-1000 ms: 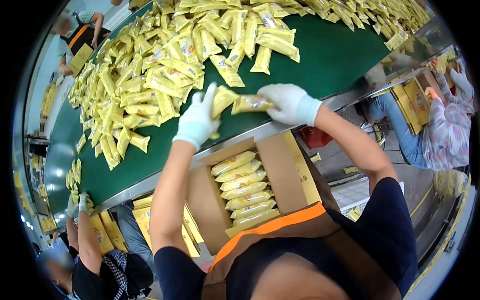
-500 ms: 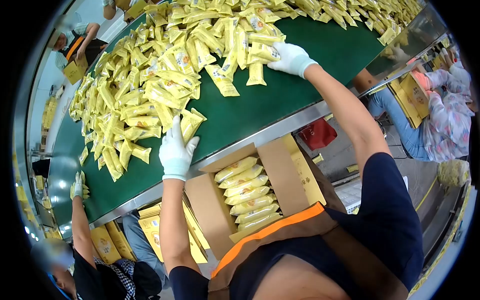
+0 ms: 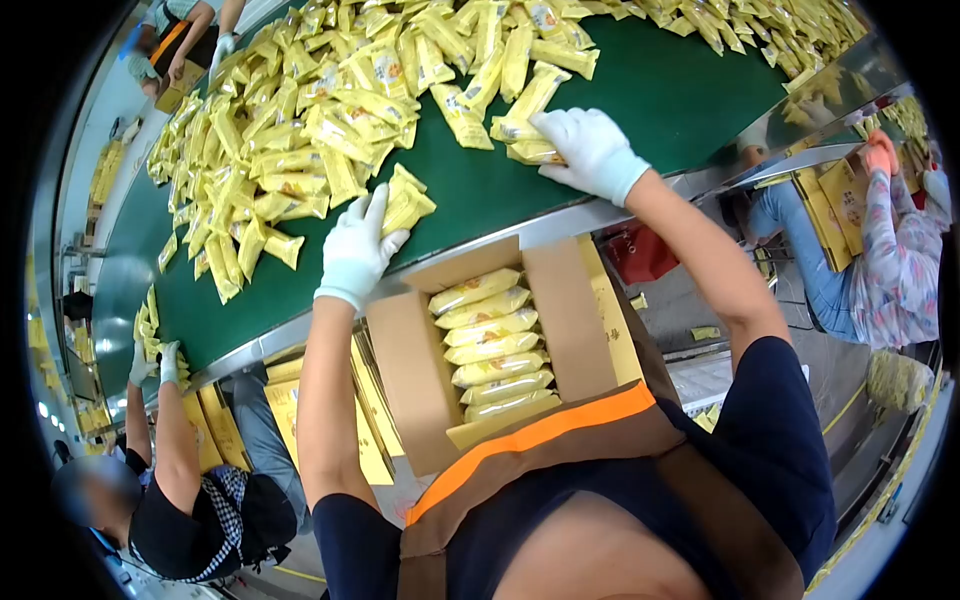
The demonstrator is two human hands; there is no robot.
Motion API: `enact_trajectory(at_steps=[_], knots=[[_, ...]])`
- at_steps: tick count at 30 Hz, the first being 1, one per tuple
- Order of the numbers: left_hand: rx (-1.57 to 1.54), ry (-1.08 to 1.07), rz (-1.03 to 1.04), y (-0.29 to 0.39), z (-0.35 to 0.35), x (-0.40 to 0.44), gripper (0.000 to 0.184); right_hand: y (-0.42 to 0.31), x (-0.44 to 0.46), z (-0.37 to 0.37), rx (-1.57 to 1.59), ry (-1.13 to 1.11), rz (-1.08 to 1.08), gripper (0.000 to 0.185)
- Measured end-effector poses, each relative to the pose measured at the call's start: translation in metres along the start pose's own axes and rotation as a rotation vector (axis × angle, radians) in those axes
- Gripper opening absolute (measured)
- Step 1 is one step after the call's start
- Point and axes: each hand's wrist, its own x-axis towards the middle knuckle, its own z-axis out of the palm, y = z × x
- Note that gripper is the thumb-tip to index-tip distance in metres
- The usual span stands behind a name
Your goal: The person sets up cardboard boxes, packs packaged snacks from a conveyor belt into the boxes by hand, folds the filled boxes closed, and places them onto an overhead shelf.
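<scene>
My gloved left hand (image 3: 358, 248) is closed around yellow snack packets (image 3: 406, 202) at the near edge of the green belt. Farther right, my gloved right hand (image 3: 588, 150) grips more yellow packets (image 3: 528, 118), one slanting up and others lower against the fingers. How many each hand holds is partly hidden. Below the belt, in front of my body, an open cardboard box (image 3: 410, 385) with raised flaps contains a stacked row of yellow packets (image 3: 497, 343).
A large heap of packets (image 3: 290, 140) covers much of the green belt (image 3: 640, 110), which has a metal rim. Co-workers sit at left (image 3: 215, 510) and right (image 3: 890, 260), another stands at upper left. Flat yellow cartons (image 3: 285, 410) and a red bag (image 3: 640, 255) are below the belt.
Both my hands have drawn packets away from the heap toward the belt's near edge. The right hand's packets have turned and come closer. The left co-worker's second hand has come into view.
</scene>
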Motion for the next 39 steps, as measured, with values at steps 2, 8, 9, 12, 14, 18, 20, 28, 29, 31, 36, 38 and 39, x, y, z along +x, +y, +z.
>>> enact_trajectory(at_steps=[2,8,9,12,14,18,20,28,29,31,36,38,39], knots=[[0.066,-0.056,-0.032,0.004,0.003,0.001,0.078,0.001,0.000,-0.015,-0.023,-0.078,0.032,0.056],[-0.020,0.022,0.042,-0.003,0.003,-0.014,0.082,0.021,-0.046,-0.032,-0.091,-0.102,0.237,0.055],[0.003,0.012,0.059,-0.003,0.003,-0.011,0.084,0.022,-0.053,-0.024,-0.018,-0.160,0.312,0.057],[0.015,-0.056,-0.014,0.003,-0.010,-0.008,0.084,0.012,-0.048,-0.041,0.281,-0.167,0.357,0.067],[-0.034,0.129,-0.026,0.001,-0.029,-0.018,0.083,-0.012,-0.040,-0.075,0.616,-0.227,0.389,0.070],[-0.881,0.394,-0.090,0.031,-0.073,-0.059,0.079,-0.103,-0.040,-0.130,0.731,-0.316,-0.166,0.060],[-1.199,0.120,-0.058,0.058,-0.098,-0.072,0.078,-0.158,-0.044,-0.127,0.502,-0.576,-0.304,0.049],[-0.147,-0.213,0.325,0.110,-0.007,-0.073,0.066,-0.193,-0.112,-0.085,0.567,-0.089,-0.298,0.056],[-0.126,-0.113,0.359,0.109,0.007,-0.074,0.066,-0.182,-0.121,-0.094,0.587,-0.062,-0.234,0.049],[-0.078,0.087,0.417,0.112,0.016,-0.076,0.065,-0.156,-0.138,-0.101,0.563,-0.084,-0.133,0.040],[-0.830,0.413,0.141,0.099,-0.013,-0.081,0.034,-0.122,-0.116,-0.110,0.294,-0.167,-0.367,0.029],[-0.848,0.472,-0.019,0.084,-0.017,-0.094,0.033,-0.120,-0.108,-0.099,0.133,-0.211,-0.540,0.029],[-0.775,0.504,-0.049,0.074,-0.018,-0.102,0.033,-0.120,-0.103,-0.090,0.106,-0.233,-0.601,0.028]])
